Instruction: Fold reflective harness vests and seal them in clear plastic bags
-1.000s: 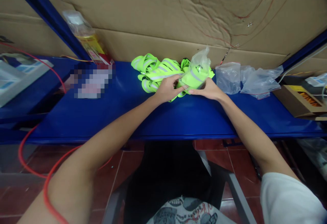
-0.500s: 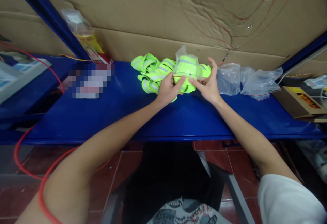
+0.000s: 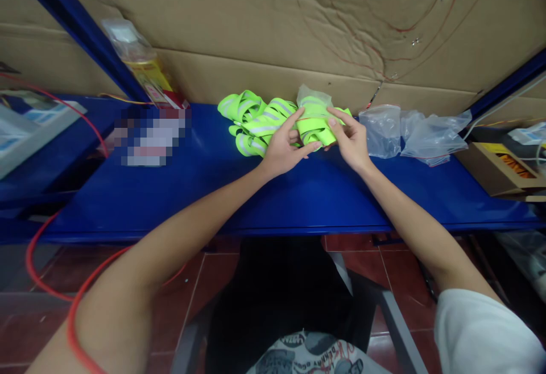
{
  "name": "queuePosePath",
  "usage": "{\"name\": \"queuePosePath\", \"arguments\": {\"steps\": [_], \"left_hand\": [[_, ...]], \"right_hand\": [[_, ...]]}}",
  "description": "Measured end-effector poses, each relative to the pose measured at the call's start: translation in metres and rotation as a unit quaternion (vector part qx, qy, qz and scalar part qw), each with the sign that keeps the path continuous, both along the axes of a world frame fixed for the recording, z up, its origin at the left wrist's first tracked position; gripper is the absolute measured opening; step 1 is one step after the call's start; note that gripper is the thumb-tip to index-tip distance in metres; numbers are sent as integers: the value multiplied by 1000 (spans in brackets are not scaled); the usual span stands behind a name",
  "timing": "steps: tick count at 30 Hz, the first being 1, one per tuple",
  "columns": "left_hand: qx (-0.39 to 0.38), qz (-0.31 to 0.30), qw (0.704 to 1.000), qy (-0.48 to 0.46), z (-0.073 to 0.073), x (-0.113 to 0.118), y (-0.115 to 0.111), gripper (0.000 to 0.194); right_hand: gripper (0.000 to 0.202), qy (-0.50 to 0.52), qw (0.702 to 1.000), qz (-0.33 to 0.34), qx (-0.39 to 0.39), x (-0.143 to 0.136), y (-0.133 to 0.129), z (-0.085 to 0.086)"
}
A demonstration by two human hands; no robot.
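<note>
A small clear zip bag (image 3: 314, 98) with a red line along its zip holds a folded neon-yellow reflective strap. My left hand (image 3: 285, 145) grips the bag's left side, its thumb stretched along the near edge. On the right side, my right hand (image 3: 353, 140) pinches the bag between thumb and fingers; some fingertips are hidden behind it. Behind and to the left lies a loose heap of neon-yellow straps (image 3: 258, 119) with silver stripes, on the blue table (image 3: 205, 192).
Clear zip bags (image 3: 433, 135) lie to the right, near an open cardboard box (image 3: 497, 172). At the back left stands a bottle (image 3: 147, 70) with a yellow and red label. A cardboard wall (image 3: 239, 27) rises behind. A red hose (image 3: 72, 317) loops at the lower left.
The bag has tipped lower and lies flatter. My left fingers have moved up its left side, and my right fingers have come down from a raised position onto the bag.
</note>
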State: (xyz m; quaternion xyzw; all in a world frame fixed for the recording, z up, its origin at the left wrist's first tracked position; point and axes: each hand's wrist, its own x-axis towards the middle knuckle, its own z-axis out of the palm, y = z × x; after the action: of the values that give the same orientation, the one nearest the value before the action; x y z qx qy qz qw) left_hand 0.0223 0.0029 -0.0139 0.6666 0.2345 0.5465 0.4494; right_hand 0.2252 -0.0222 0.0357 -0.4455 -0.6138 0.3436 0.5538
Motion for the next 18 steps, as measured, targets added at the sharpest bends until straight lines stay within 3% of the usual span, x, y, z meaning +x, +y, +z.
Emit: {"name": "queuePosePath", "arguments": {"steps": [5,14,18], "left_hand": [[-7,23,1000,-12,-2,-5,14,100],[-11,-2,1000,-12,10,-8,2,95],[0,26,999,-31,6,-4,3,76]], "right_hand": [[117,-29,998,54,-3,-5,-6,-1],[110,-19,998,58,-5,0,4,-8],[112,-12,996,81,23,-1,6,-13]]}}
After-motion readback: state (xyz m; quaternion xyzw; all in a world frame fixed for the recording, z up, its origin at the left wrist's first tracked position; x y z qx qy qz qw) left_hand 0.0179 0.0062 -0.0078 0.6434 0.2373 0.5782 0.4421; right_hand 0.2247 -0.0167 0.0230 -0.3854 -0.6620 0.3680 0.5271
